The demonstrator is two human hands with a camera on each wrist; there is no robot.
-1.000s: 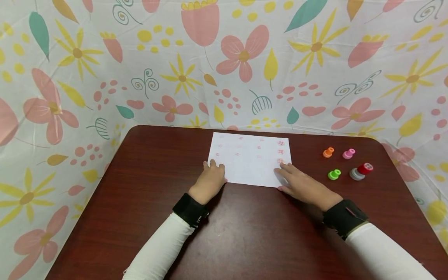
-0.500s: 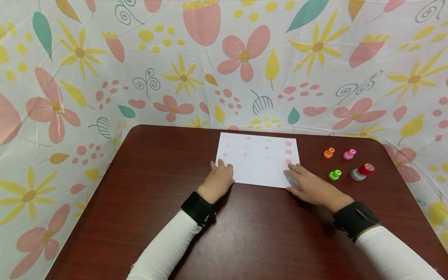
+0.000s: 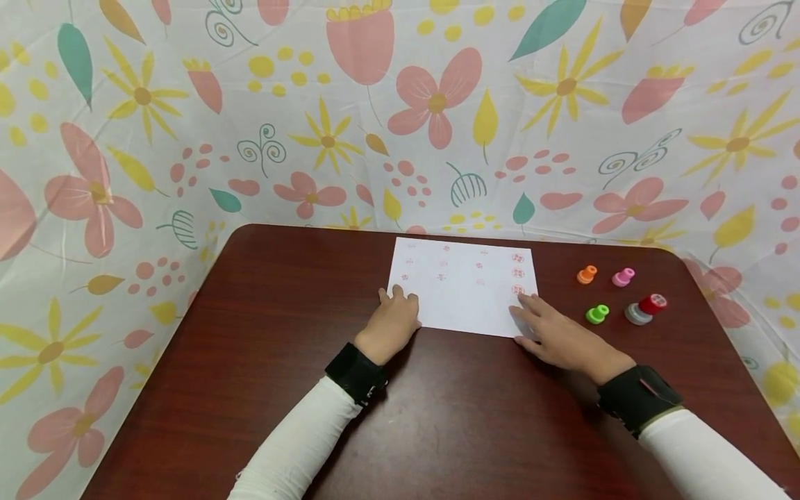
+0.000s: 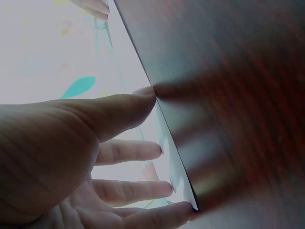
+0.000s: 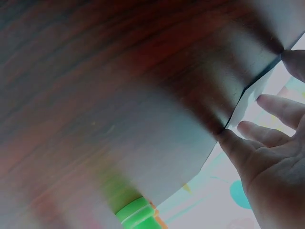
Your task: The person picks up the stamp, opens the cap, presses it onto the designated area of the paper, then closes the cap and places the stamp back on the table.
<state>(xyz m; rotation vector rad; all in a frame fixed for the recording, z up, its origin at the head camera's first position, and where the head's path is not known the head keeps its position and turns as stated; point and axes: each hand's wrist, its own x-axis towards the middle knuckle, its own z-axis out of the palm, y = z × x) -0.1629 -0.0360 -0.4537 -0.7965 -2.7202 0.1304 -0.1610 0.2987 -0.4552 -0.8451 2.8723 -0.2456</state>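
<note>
A white sheet of paper (image 3: 462, 305) lies flat on the brown table, with rows of small red stamp prints, the darkest in its right column. My left hand (image 3: 390, 323) rests on the sheet's left edge near the front corner, thumb at the front edge. At the front right corner, my right hand (image 3: 559, 337) touches the sheet with fingers spread. In the left wrist view the fingers of the left hand (image 4: 52, 152) reach out fairly straight along the paper edge (image 4: 178, 176). The right wrist view has the right hand (image 5: 279, 157) with extended fingertips at the sheet.
Right of the sheet stand small stamps: an orange one (image 3: 587, 275), a pink one (image 3: 623, 278) and a green one (image 3: 597, 314). Beside them is a larger grey piece (image 3: 636, 314) with a red part (image 3: 653, 303) leaning on it. A floral cloth (image 3: 400, 125) hangs behind the table (image 3: 300, 278).
The sheet has slid a little to the right together with both hands, mostly in the first half second. The stamps have stayed in place.
</note>
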